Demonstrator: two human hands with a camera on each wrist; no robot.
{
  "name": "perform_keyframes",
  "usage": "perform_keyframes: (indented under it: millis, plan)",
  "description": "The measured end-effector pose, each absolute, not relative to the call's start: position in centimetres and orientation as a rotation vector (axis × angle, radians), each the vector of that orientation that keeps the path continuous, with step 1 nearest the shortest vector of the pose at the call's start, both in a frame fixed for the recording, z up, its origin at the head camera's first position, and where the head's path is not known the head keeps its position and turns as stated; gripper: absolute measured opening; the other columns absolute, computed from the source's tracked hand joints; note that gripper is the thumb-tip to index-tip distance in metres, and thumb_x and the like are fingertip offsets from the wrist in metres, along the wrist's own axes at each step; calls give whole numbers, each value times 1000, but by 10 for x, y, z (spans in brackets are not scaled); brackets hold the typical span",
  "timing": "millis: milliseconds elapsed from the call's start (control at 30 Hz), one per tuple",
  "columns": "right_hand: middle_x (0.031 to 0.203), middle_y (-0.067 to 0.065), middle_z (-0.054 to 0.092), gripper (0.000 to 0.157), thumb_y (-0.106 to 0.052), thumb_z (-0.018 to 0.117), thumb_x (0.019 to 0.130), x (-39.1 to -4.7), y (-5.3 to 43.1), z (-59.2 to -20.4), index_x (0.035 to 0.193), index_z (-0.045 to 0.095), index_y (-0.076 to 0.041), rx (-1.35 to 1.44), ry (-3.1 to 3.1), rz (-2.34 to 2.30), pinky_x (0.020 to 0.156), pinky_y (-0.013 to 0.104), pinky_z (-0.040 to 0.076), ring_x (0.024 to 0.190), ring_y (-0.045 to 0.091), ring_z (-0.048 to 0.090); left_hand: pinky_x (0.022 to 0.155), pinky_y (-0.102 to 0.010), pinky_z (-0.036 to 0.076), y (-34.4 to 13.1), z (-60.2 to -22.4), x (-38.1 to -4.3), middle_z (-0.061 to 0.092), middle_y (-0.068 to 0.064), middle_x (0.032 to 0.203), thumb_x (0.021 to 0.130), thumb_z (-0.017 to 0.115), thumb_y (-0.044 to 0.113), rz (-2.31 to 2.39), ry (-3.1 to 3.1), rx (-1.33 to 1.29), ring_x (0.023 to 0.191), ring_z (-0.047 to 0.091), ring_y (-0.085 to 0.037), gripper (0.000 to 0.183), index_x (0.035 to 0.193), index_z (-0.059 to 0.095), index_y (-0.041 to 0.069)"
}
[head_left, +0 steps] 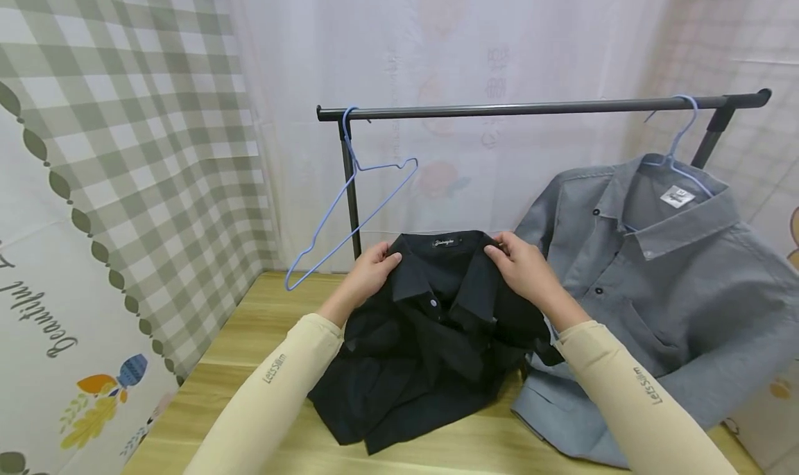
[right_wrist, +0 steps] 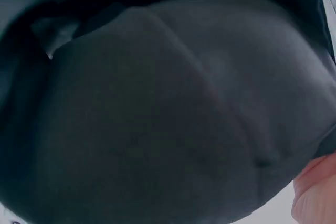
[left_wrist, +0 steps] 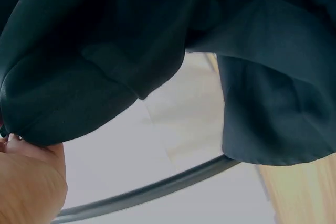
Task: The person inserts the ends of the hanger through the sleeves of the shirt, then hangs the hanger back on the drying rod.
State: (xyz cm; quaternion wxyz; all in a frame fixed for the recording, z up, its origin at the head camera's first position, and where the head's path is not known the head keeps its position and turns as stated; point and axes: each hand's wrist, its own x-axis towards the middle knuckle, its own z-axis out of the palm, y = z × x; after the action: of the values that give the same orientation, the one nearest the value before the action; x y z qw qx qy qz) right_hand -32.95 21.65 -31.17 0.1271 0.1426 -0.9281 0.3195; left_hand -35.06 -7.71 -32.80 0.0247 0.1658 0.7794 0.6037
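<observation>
A black collared shirt [head_left: 431,336] is held up by its collar, its lower part lying in folds on the table. My left hand [head_left: 373,270] pinches it at the left side of the collar, thumb in front. On the opposite side of the collar my right hand [head_left: 524,265] grips the cloth the same way. The inside label and a front button show in the head view. Dark shirt cloth [left_wrist: 94,77] fills much of the left wrist view, with part of the left hand [left_wrist: 31,182] at its edge. In the right wrist view the cloth [right_wrist: 157,108] hides most of the right hand.
A black rail [head_left: 499,109] stands behind the table [head_left: 268,322]. From its left end hangs a bare blue hanger [head_left: 324,232]. At the right a grey shirt [head_left: 655,301] hangs on another blue hanger [head_left: 677,142], close by my right forearm. A checked curtain [head_left: 175,114] borders the left.
</observation>
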Motion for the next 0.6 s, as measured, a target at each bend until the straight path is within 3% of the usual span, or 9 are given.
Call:
perform_keyframes:
  millis: [233,400,600]
  plan:
    - [82,7,56,31,-26,52,105,-326,213,-340,121,56,0,517,-2767,968,64,37,40,67,20,49,67,-28,43,-99,-353,-346,54,-3,78,105,51,17,1690,2492,562,71,53,-16,18,102,59,1]
    - [95,8,65,34,-26,53,105,-325,208,-363,125,58,1,465,-2836,964,73,41,47,81,21,59,68,-30,44,-103,-382,-337,60,-3,82,102,55,13,1649,2637,564,72,54,-17,14,105,66,3]
    - [99,12,67,29,-24,61,100,-322,200,-393,117,62,1,362,-2895,1036,79,46,49,89,27,62,69,-33,48,-95,-421,-325,66,-6,89,99,59,9,1614,2751,448,76,58,-17,11,106,66,2]
